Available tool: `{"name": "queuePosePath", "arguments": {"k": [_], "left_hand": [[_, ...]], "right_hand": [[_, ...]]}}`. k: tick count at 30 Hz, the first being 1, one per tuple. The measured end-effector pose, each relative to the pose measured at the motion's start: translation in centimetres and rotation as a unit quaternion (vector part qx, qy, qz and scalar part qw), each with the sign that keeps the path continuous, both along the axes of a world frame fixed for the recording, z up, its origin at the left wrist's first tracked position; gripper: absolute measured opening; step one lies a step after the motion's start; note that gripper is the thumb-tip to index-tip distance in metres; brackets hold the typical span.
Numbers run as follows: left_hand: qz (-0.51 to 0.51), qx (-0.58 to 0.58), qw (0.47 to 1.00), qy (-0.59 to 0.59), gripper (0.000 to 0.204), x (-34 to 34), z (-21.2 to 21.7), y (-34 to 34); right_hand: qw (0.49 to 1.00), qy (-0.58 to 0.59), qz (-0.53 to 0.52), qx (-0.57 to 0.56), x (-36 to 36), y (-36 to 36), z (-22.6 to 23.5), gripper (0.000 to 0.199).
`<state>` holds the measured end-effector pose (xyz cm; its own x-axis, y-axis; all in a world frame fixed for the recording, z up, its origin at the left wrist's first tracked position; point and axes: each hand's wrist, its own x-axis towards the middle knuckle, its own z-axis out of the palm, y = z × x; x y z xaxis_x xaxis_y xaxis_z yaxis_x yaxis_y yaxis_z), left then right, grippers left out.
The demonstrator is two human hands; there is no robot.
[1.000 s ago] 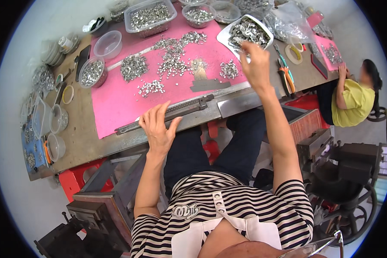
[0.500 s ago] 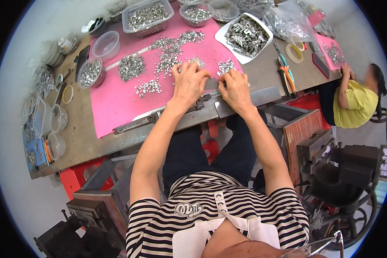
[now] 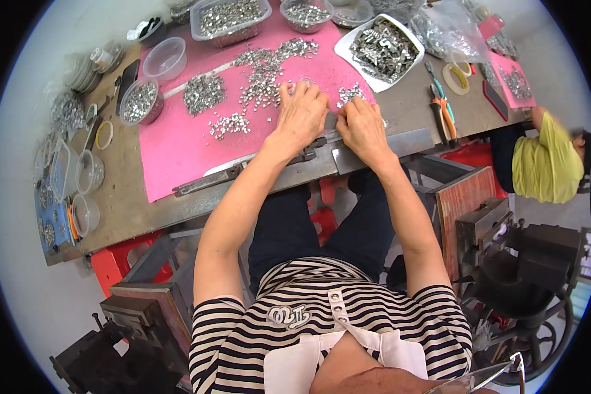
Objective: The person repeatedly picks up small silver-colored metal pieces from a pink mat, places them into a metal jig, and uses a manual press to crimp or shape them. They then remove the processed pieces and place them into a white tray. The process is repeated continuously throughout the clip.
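left hand (image 3: 302,117) sits beside right hand (image 3: 362,130) at pink mat's (image 3: 177,154) near edge, fingers curled in narrow, can't tell what's held

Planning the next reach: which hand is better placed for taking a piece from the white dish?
Probably the right hand. It is nearer the white dish, which sits beyond it and slightly to its right. The left hand is farther off and would likely have to reach across.

You get bright, even light with soft shadows; glints speckle the metal pieces (image 3: 350,94), and fisheye distortion bends the worktop (image 3: 121,187) toward blackened corners.
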<state>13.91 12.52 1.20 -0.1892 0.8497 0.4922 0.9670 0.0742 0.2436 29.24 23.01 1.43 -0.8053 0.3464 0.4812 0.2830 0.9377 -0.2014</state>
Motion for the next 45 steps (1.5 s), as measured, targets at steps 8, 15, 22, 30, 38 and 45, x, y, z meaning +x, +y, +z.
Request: {"name": "queuePosePath", "arguments": {"k": [8,15,22,30,38,45], "left_hand": [[-0.001,0.038,0.992,-0.121,0.005,-0.3,1.4,-7.9],[0.021,0.057,0.988,-0.144,0.012,1.8,0.6,-11.9],[0.007,0.065,0.988,-0.141,0.013,1.6,0.9,-11.8],[0.051,0.060,0.988,-0.131,0.011,2.1,0.4,-11.8],[0.074,0.004,0.982,-0.176,0.006,2.3,1.8,-11.6],[-0.005,0.075,0.988,-0.132,0.010,1.5,1.5,-3.8]], "right_hand": [[0.966,0.068,0.169,-0.185,0.6,-3.9,1.9,0.012],[0.966,0.060,0.241,-0.075,-1.2,-6.3,0.9,0.016],[0.964,0.060,0.259,-0.024,-1.3,-6.3,0.7,0.015],[0.984,0.149,0.013,-0.093,2.4,-0.9,-0.1,0.011],[0.994,0.095,-0.050,-0.010,2.2,0.4,-0.7,0.011],[0.992,0.087,-0.094,-0.008,1.3,0.7,-1.3,0.011]]}}
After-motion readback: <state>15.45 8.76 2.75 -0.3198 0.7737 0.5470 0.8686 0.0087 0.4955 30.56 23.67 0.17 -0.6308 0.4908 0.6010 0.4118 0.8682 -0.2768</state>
